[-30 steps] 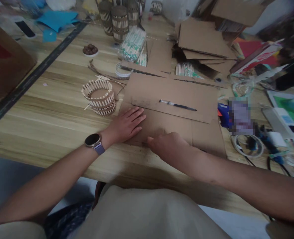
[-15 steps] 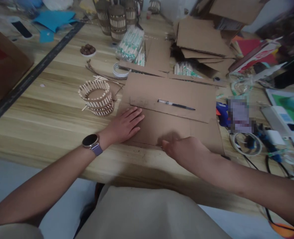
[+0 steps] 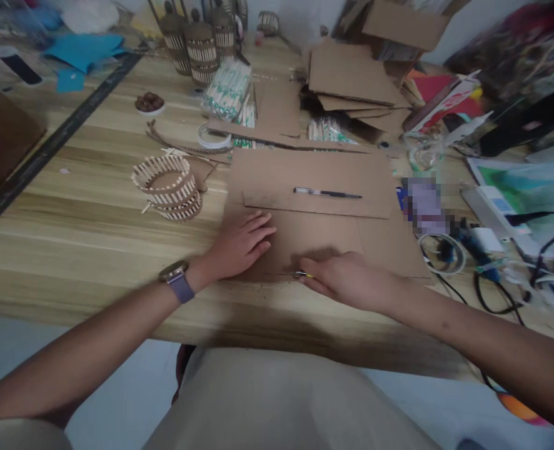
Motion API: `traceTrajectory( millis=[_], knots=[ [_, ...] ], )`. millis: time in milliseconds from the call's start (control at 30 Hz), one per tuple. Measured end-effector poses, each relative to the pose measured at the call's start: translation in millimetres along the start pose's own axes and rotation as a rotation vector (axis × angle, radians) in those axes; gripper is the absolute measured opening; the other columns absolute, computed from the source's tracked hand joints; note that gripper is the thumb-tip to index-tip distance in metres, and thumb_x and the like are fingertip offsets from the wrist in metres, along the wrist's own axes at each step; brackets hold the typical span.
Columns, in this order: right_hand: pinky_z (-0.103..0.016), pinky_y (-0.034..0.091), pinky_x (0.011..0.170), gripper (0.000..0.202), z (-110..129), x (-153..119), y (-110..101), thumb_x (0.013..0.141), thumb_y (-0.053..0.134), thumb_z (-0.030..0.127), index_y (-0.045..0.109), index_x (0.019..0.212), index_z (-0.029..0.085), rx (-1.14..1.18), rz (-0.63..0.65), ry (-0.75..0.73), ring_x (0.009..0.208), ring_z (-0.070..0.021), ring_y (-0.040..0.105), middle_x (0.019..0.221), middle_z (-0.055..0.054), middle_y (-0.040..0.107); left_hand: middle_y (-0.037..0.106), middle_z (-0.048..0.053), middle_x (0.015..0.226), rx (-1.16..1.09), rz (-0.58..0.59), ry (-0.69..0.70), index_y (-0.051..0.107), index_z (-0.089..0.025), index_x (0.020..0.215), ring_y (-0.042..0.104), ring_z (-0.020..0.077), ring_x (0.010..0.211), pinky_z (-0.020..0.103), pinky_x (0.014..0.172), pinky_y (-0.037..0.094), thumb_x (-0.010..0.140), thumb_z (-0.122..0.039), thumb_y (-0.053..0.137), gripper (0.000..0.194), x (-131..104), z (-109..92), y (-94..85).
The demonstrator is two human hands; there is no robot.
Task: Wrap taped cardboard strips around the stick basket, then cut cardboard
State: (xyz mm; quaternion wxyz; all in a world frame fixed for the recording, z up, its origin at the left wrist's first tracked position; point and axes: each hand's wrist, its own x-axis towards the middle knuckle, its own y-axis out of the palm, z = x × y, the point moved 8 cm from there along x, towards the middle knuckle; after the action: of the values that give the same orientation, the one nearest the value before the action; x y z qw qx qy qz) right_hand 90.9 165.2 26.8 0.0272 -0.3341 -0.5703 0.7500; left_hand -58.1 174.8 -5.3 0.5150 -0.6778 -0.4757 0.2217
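My left hand (image 3: 244,245) lies flat with its fingers spread on the left part of a brown cardboard sheet (image 3: 342,244). Near the sheet's front edge, my right hand (image 3: 337,276) is closed around a small cutter (image 3: 301,274) with a bit of yellow on it; its tip touches the cardboard, and most of it is hidden in the fingers. A narrower cardboard strip (image 3: 272,201) rests across the sheet, and a black pen (image 3: 327,193) lies above it.
A round basket of small sticks (image 3: 168,190) stands left of the sheet. Behind are bagged sticks (image 3: 227,89), a white tape roll (image 3: 214,136), a bowl of brown balls (image 3: 149,104) and stacked cardboard (image 3: 347,75). Cables and a tape roll (image 3: 441,254) lie at right.
The whole view has shifted somewhat. The cutter now shows at my right fingertips, where it was mostly hidden before. My left hand stays flat on the cardboard.
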Motion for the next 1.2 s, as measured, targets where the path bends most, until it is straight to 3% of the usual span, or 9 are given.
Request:
traceTrajectory(
  millis=[133, 267, 400, 667, 867, 1000, 1100, 1200],
  knots=[
    [-0.028, 0.026, 0.053, 0.027, 25, 25, -9, 0.104, 0.042, 0.034, 0.063, 0.109, 0.018, -0.082, 0.077, 0.014, 0.076, -0.0209, 0.069, 0.085, -0.006, 0.074, 0.059, 0.014, 0.143, 0.002, -0.001, 0.027, 0.067, -0.015, 0.123, 0.052, 0.0268, 0.136, 0.049, 0.113, 0.043, 0.105, -0.031, 0.037, 0.039, 10, 12, -10.8],
    [-0.027, 0.031, 0.052, 0.029, 47, 47, -19, 0.105, 0.041, 0.034, 0.064, 0.112, 0.018, -0.117, 0.065, -0.008, 0.078, -0.0221, 0.072, 0.085, -0.009, 0.076, 0.047, 0.017, 0.153, 0.043, -0.028, 0.050, 0.061, -0.015, 0.131, 0.039, 0.0307, 0.145, 0.055, 0.118, 0.034, 0.103, -0.033, 0.044, 0.038, 13, 18, -9.4],
    [-0.027, 0.037, 0.052, 0.028, 57, 58, -21, 0.104, 0.042, 0.029, 0.066, 0.111, 0.016, -0.143, 0.058, -0.026, 0.073, -0.0230, 0.073, 0.080, -0.011, 0.076, 0.039, 0.021, 0.158, 0.119, -0.023, 0.084, 0.054, -0.011, 0.139, 0.030, 0.0323, 0.150, 0.053, 0.121, 0.030, 0.103, -0.038, 0.044, 0.046, 11, 13, -2.4],
    [-0.031, 0.049, 0.058, 0.028, 59, 61, -16, 0.101, 0.041, 0.023, 0.068, 0.107, 0.017, -0.148, -0.001, -0.030, 0.075, -0.0260, 0.072, 0.083, -0.013, 0.075, 0.037, 0.017, 0.160, 0.128, 0.031, 0.076, 0.049, -0.012, 0.144, 0.027, 0.0285, 0.151, 0.048, 0.122, 0.026, 0.104, -0.040, 0.042, 0.049, 12, 14, 2.7],
    [-0.030, 0.051, 0.058, 0.029, 60, 59, -18, 0.102, 0.040, 0.023, 0.068, 0.107, 0.020, -0.145, 0.005, -0.011, 0.073, -0.0249, 0.072, 0.081, -0.012, 0.076, 0.039, 0.017, 0.160, 0.156, 0.042, 0.070, 0.049, -0.010, 0.144, 0.029, 0.0300, 0.150, 0.045, 0.123, 0.025, 0.104, -0.041, 0.043, 0.051, 12, 13, 3.4],
    [-0.030, 0.051, 0.058, 0.029, 63, 60, -19, 0.098, 0.042, 0.013, 0.068, 0.107, 0.017, -0.172, 0.029, -0.007, 0.074, -0.0256, 0.074, 0.080, -0.012, 0.076, 0.038, 0.017, 0.160, 0.156, 0.046, 0.070, 0.048, -0.010, 0.145, 0.028, 0.0304, 0.151, 0.046, 0.122, 0.027, 0.104, -0.043, 0.043, 0.053, 12, 12, 3.1],
    [-0.030, 0.053, 0.062, 0.031, 69, 63, -24, 0.093, 0.045, 0.005, 0.067, 0.114, 0.013, -0.195, 0.065, 0.007, 0.079, -0.0255, 0.074, 0.087, -0.015, 0.076, 0.037, 0.016, 0.160, 0.163, 0.034, 0.089, 0.048, -0.014, 0.146, 0.029, 0.0308, 0.150, 0.047, 0.120, 0.029, 0.104, -0.041, 0.043, 0.051, 12, 11, 2.9],
    [-0.032, 0.054, 0.069, 0.031, 79, 64, -31, 0.092, 0.050, 0.008, 0.068, 0.117, 0.011, -0.234, 0.115, 0.008, 0.088, -0.0262, 0.074, 0.101, -0.020, 0.076, 0.036, 0.013, 0.161, 0.167, 0.032, 0.115, 0.049, -0.020, 0.147, 0.028, 0.0312, 0.151, 0.049, 0.120, 0.028, 0.104, -0.041, 0.044, 0.048, 12, 10, 3.8]
  ],
)
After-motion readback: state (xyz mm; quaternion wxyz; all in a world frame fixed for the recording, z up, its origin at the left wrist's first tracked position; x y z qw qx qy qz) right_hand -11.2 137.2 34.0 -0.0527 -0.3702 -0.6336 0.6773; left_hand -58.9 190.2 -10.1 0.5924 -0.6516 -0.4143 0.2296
